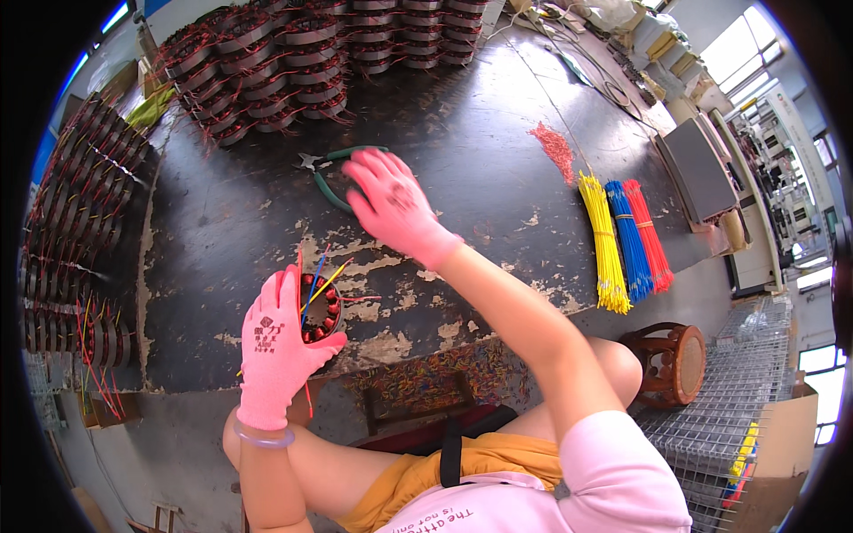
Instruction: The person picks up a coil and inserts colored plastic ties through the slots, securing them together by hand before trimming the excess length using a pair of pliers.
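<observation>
My left hand [277, 342], in a pink glove, grips a ring-shaped motor stator [330, 311] at the table's near edge. Red copper coils line the inside of the ring. Yellow, blue and red wires [325, 286] stick out of it. Farther off, my right hand [391, 200], gloved the same way, is over the handle ends of green-handled cutting pliers [330, 188]. Its thumb and fingers are apart; whether they touch the handles I cannot tell. The pliers' jaws point left and their handles are spread on the tabletop.
Stacks of stators [258, 67] line the table's far side, with more stators [80, 222] at the left. Yellow [604, 249], blue [631, 244] and red wire bundles [650, 240] lie right, near small red pieces [555, 151]. A wooden stool [684, 364] stands below.
</observation>
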Tool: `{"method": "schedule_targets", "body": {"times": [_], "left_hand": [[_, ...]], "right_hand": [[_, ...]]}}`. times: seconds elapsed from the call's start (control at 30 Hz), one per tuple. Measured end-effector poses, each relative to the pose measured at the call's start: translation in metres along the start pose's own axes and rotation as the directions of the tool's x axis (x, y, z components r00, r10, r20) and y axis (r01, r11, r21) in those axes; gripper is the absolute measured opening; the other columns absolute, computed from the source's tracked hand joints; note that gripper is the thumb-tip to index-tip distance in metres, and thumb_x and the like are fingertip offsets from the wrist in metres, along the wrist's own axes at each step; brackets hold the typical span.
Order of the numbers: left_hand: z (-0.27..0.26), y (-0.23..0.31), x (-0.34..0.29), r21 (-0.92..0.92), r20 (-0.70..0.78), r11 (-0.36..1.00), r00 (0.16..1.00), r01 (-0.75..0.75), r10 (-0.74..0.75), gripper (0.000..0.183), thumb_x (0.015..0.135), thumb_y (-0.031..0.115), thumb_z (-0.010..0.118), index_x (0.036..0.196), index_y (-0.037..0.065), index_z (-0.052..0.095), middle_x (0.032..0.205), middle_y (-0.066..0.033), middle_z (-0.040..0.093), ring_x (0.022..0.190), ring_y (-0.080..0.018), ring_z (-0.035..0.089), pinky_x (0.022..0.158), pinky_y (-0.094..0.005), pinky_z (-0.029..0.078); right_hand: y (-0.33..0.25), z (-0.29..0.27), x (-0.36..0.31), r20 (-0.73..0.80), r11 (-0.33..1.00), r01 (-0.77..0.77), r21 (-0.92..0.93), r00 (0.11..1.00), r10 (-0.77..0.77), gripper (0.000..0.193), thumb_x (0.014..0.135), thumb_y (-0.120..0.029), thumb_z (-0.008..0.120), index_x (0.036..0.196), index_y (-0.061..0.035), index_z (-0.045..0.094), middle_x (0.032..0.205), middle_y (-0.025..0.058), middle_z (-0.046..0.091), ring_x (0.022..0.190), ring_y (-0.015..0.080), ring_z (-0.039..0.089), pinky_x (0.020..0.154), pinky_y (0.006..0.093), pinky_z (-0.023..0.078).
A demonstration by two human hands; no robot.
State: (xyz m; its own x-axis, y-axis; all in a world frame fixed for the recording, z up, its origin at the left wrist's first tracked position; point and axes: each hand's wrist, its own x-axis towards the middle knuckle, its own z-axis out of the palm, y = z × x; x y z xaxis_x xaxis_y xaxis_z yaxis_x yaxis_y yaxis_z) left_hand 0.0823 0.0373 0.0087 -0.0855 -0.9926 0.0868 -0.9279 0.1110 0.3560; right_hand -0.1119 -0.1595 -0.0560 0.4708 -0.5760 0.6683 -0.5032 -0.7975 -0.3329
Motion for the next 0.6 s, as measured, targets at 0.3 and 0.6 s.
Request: {"method": "schedule_targets", "body": {"times": [0.3, 0.6], "left_hand": [[0.008, 0.009, 0.008, 0.06, 0.011, 0.998, 1.0, 0.018, -0.019, 0.099, 0.066, 0.029, 0.092, 0.145, -0.005, 0.043, 0.137, -0.0215, 0.053, 0.121, -0.0411, 0.058, 0.101, -0.0454, 0.049], [0.003, 0.011, 0.014, 0.031, 0.04, 0.999, 0.999, 0.028, -0.029, 0.099, 0.064, 0.032, 0.093, 0.143, -0.003, 0.044, 0.134, -0.0191, 0.054, 0.118, -0.0396, 0.058, 0.101, -0.0462, 0.048]], "right_hand": [[-0.003, -0.099, -0.086, 0.539, 0.987, 0.122, 0.107, 0.827, -0.16, 0.068, 0.099, -0.047, 0.055, 0.149, -0.0021, 0.045, 0.157, 0.0211, 0.043, 0.149, 0.0352, 0.037, 0.125, 0.0501, 0.023], [0.193, -0.155, -0.076, 0.358, 0.887, -0.123, -0.445, 0.884, 0.302, 0.072, 0.103, -0.056, 0.044, 0.154, -0.0048, 0.042, 0.164, 0.0181, 0.035, 0.154, 0.0329, 0.027, 0.127, 0.0451, 0.017]]}}
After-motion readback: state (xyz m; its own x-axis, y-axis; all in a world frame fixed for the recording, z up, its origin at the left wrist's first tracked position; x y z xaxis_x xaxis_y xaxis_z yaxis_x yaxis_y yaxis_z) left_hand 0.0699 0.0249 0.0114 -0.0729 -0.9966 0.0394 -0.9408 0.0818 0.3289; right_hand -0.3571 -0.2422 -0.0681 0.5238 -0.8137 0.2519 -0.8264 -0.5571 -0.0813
